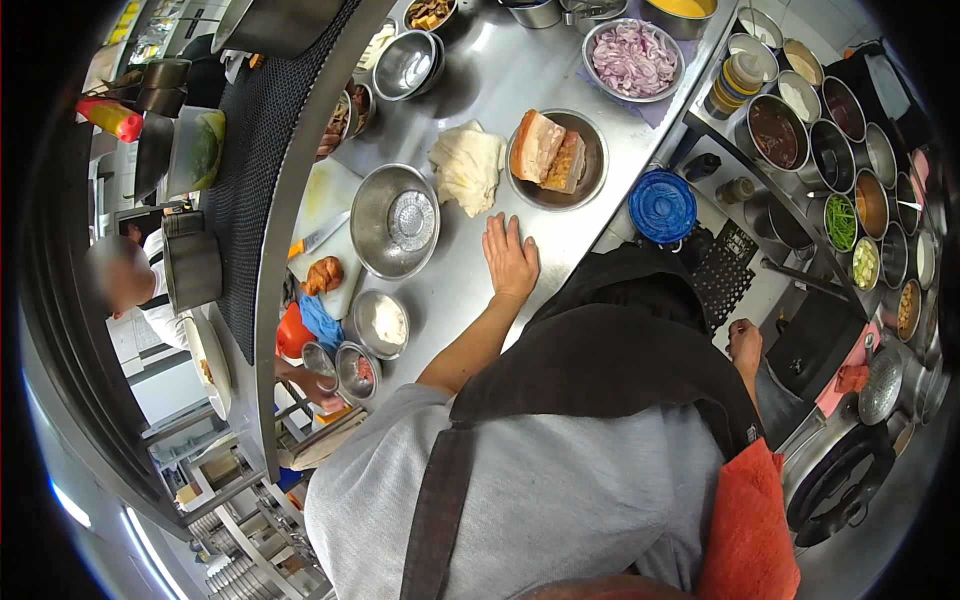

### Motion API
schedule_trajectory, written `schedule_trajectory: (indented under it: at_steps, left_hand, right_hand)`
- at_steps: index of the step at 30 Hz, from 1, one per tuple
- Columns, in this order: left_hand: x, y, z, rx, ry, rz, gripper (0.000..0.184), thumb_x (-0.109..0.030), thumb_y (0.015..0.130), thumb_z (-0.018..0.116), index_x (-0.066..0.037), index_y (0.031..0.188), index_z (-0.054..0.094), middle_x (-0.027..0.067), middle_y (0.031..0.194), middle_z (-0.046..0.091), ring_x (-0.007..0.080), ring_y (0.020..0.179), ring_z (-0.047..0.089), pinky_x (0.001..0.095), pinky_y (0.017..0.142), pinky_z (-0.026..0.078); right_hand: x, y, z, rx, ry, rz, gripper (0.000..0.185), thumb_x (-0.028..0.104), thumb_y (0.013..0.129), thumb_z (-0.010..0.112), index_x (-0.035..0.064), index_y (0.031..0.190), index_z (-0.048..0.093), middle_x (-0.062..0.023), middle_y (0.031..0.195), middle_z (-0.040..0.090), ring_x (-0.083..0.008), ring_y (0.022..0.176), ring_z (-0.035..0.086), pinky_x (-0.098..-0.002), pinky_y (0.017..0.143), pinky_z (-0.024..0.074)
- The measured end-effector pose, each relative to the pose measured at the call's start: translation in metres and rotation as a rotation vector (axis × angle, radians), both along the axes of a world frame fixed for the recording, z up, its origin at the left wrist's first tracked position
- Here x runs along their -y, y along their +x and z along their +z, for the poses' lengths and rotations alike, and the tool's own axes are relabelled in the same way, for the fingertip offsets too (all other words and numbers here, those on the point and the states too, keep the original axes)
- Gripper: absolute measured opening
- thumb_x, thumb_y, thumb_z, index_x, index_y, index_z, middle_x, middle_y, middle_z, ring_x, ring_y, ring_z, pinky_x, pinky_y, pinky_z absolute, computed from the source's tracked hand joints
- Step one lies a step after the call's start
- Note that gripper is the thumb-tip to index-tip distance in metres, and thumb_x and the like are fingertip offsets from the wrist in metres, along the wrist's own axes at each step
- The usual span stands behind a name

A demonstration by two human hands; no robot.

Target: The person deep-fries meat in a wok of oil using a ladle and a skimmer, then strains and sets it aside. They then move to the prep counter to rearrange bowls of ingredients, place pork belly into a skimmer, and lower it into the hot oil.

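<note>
My left hand (510, 262) lies open on the steel worktop (545, 245), palm down and holding nothing. Just beyond its fingertips is a crumpled white cloth (468, 165). A metal bowl (597, 180) with two thick slabs of pork belly (537, 146) stands ahead, slightly right of the hand. To the left is a perforated metal bowl (372, 225), with nothing visible inside but its holed base. My right hand (745, 347) hangs low beside the dark apron (610, 360), off the worktop. Its fingers are loosely curled, and nothing shows in them.
Sliced red onion (635, 58) fills a bowl at the back. A knife (325, 235) rests on a cutting board (318, 195) near a browned piece of food (323, 275). Several pots and pans (850, 190) crowd the right side. Another person (130, 275) stands beyond the shelf.
</note>
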State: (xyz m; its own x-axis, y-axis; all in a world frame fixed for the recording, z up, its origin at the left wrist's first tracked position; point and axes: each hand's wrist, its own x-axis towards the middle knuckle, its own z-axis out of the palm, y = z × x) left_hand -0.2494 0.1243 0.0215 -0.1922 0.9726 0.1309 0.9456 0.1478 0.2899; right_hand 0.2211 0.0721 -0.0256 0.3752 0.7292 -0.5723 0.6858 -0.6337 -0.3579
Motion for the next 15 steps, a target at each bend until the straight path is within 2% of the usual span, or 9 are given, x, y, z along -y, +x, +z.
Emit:
schedule_trajectory:
  at_steps: [5,7,8,10,14,15]
  left_hand:
    - [-0.001,0.0,0.001,0.011,0.015,-0.011,0.048,-0.018,0.085,0.051,0.001,0.127,0.039,0.023,0.137,0.032,0.042,0.132,0.025,0.0534,0.107,0.019]
    - [-0.001,0.001,0.0,0.01,0.017,-0.008,0.048,-0.018,0.085,0.051,0.001,0.127,0.039,0.0229,0.137,0.032,0.0419,0.132,0.025,0.0534,0.107,0.019]
    - [0.0,0.001,0.0,0.009,0.017,-0.006,0.048,-0.019,0.085,0.051,0.001,0.127,0.039,0.0228,0.137,0.032,0.0418,0.131,0.025,0.0534,0.107,0.019]
    - [0.0,0.0,0.001,0.009,0.015,-0.004,0.048,-0.019,0.085,0.051,0.001,0.127,0.04,0.0227,0.137,0.032,0.0417,0.132,0.025,0.0532,0.107,0.018]
    - [-0.001,0.001,0.002,0.012,0.009,0.005,0.047,-0.019,0.085,0.051,0.001,0.127,0.04,0.0225,0.137,0.032,0.0415,0.132,0.025,0.0527,0.107,0.018]
    - [-0.001,0.001,0.002,0.014,0.012,0.008,0.047,-0.019,0.085,0.051,0.001,0.127,0.04,0.0225,0.137,0.032,0.0415,0.132,0.025,0.0527,0.107,0.018]
  right_hand:
    - [0.001,0.005,-0.008,0.0,0.015,0.018,0.02,0.017,0.083,0.057,0.0005,0.09,0.066,-0.0165,0.067,0.065,-0.0253,0.059,0.065,-0.0368,0.061,0.0498]
    - [0.0,0.004,-0.009,-0.035,0.064,0.031,0.017,0.013,0.086,0.053,-0.0016,0.09,0.062,-0.0108,0.063,0.061,-0.0176,0.047,0.06,-0.0319,0.045,0.044]
    - [-0.003,0.002,-0.005,-0.034,0.064,0.032,0.017,0.013,0.086,0.053,-0.0016,0.09,0.062,-0.0108,0.063,0.061,-0.0176,0.047,0.06,-0.0319,0.045,0.044]
    - [-0.008,-0.003,0.006,-0.023,0.012,0.0,0.019,0.016,0.083,0.057,-0.0001,0.089,0.066,-0.0163,0.065,0.064,-0.0255,0.058,0.065,-0.0365,0.06,0.0495]
    - [-0.011,-0.002,0.001,-0.011,0.019,0.0,0.019,0.016,0.083,0.057,0.0004,0.088,0.066,-0.0164,0.065,0.064,-0.0257,0.058,0.065,-0.0367,0.06,0.0496]
    - [-0.008,0.003,-0.009,-0.024,0.041,0.019,0.018,0.014,0.084,0.055,-0.0005,0.089,0.064,-0.0139,0.064,0.063,-0.0218,0.053,0.062,-0.0341,0.053,0.0473]
